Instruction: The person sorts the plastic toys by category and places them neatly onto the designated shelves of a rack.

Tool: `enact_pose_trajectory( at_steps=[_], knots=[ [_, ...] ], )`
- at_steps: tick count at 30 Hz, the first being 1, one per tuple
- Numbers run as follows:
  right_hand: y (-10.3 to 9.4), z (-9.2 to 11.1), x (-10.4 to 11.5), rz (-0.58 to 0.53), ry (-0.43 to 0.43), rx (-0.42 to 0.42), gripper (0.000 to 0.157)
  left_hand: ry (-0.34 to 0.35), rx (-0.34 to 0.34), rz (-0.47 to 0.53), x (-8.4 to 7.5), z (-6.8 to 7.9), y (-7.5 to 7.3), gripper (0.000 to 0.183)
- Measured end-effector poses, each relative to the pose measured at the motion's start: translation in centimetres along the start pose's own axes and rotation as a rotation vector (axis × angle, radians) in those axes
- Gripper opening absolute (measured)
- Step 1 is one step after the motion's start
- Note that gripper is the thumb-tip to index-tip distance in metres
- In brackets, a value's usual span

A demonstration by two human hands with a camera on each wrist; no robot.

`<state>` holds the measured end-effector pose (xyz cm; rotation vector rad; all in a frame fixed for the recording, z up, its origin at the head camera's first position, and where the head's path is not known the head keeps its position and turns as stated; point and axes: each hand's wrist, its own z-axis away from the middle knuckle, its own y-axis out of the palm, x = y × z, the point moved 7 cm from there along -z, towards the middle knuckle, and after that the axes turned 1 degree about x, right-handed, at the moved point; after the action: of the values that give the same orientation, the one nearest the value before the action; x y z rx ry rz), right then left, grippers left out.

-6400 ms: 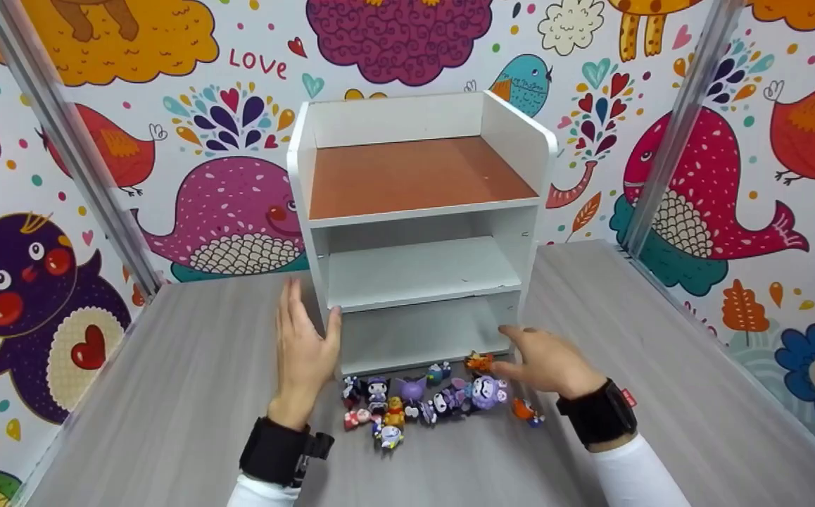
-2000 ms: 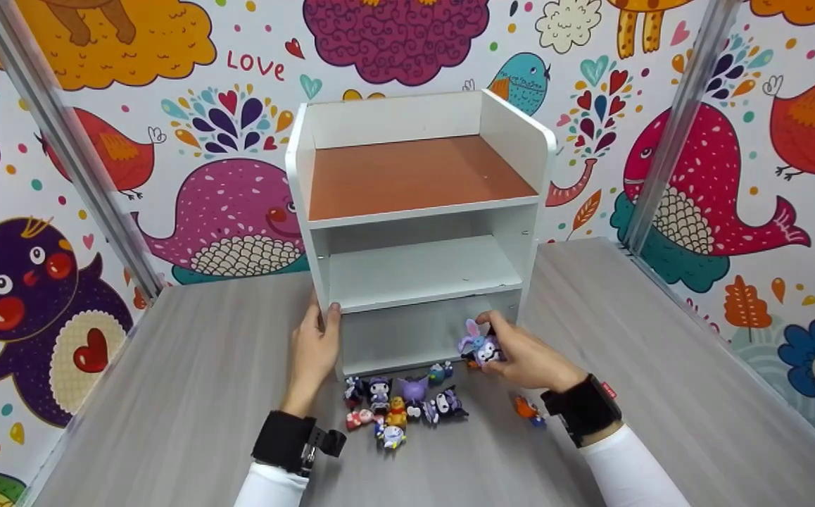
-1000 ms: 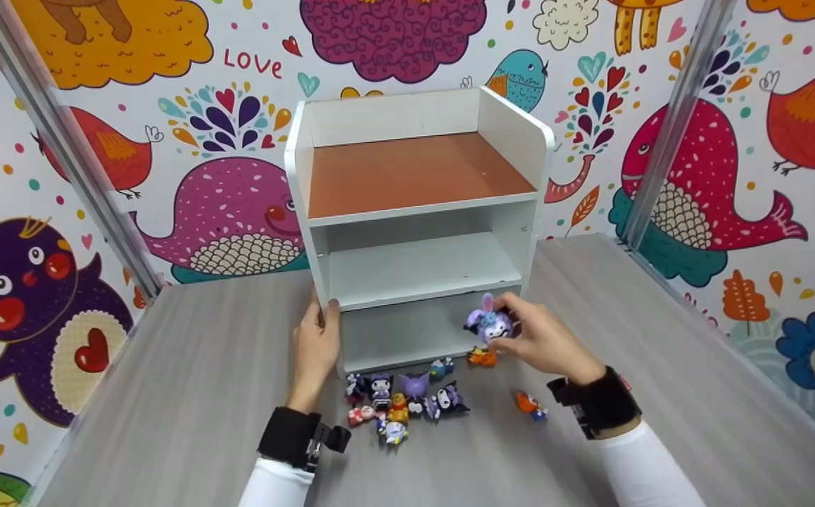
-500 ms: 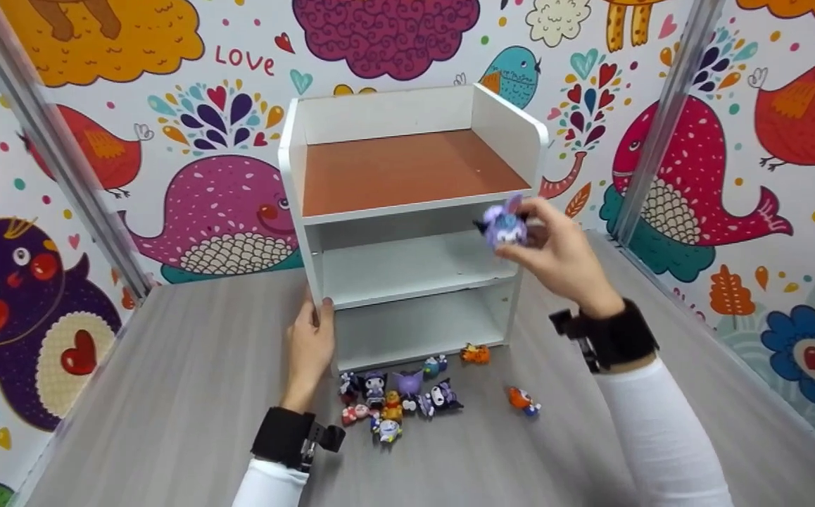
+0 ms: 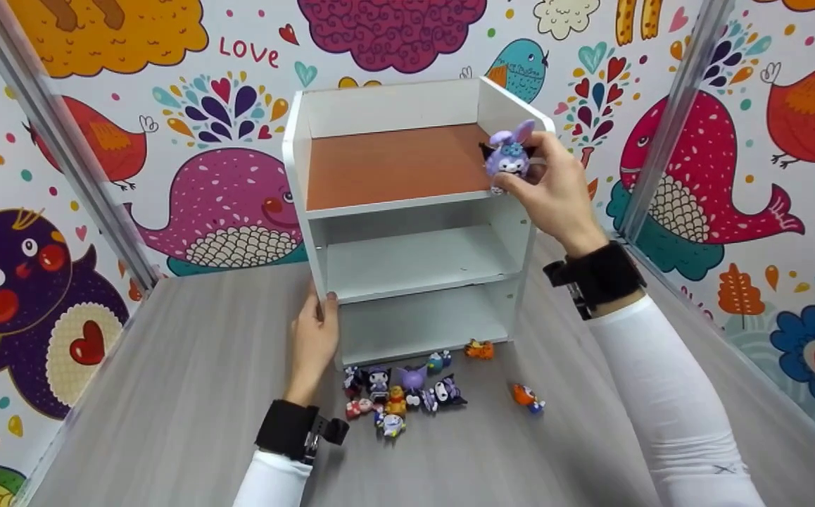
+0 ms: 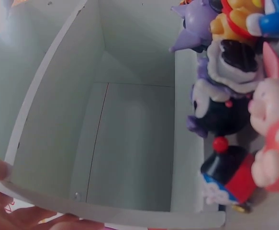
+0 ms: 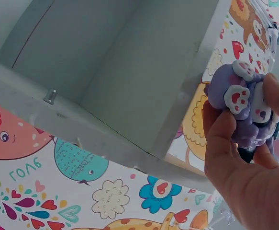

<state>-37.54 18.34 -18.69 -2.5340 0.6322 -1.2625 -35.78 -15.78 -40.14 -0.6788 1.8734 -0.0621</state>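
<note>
A purple rabbit-eared figurine (image 5: 508,158) is pinched in my right hand (image 5: 559,186), held over the right front of the shelf unit's brown top board (image 5: 393,165). The right wrist view shows the figurine's white paws (image 7: 237,98) between thumb and fingers. My left hand (image 5: 314,338) grips the left side panel of the white shelf unit (image 5: 407,289), thumb at the front edge and fingers on the outer side. Below it, figurines lie or stand before the unit: a yellow bear (image 5: 396,400), a purple-eared one (image 5: 413,378), a pink piglet (image 6: 275,132) and several others.
An orange tiger figurine (image 5: 479,349) lies at the unit's lower right front. An orange-and-blue figurine (image 5: 527,398) lies apart on the grey wood-look table (image 5: 217,380). Cartoon-printed walls (image 5: 231,211) stand behind and beside the unit.
My right hand has picked up the purple rabbit-eared figurine and raised it from the bottom compartment to the top board. My left hand has moved onto the unit's side panel and stayed there.
</note>
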Motion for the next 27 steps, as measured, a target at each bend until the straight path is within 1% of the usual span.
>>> enact_pose_trajectory(
  at_steps=[5,11,18,23,26,27],
  knots=[
    [0.5,-0.6,-0.4,-0.003,0.043,0.019,0.05,-0.011,0.018,0.005,0.1,0.1,0.0,0.053],
    [1.1,-1.3,-0.5,-0.002,0.081,0.062,0.051,-0.005,0.021,0.007,0.0,0.2,0.0,0.052],
    [1.7,-1.8,-0.8,0.034,0.09,0.092,0.052,0.011,0.015,0.001,0.1,0.2,0.0,0.051],
    [1.9,-2.1,-1.1,0.031,0.102,0.107,0.051,-0.003,0.022,-0.007,0.1,0.1,0.1,0.051],
    [2.0,-2.2,-1.0,0.036,0.096,0.112,0.051,-0.021,0.027,0.003,0.1,0.1,0.1,0.051],
    [2.1,-2.3,-0.9,0.038,0.089,0.113,0.051,-0.015,0.024,0.001,0.1,0.1,0.0,0.051]
  ],
)
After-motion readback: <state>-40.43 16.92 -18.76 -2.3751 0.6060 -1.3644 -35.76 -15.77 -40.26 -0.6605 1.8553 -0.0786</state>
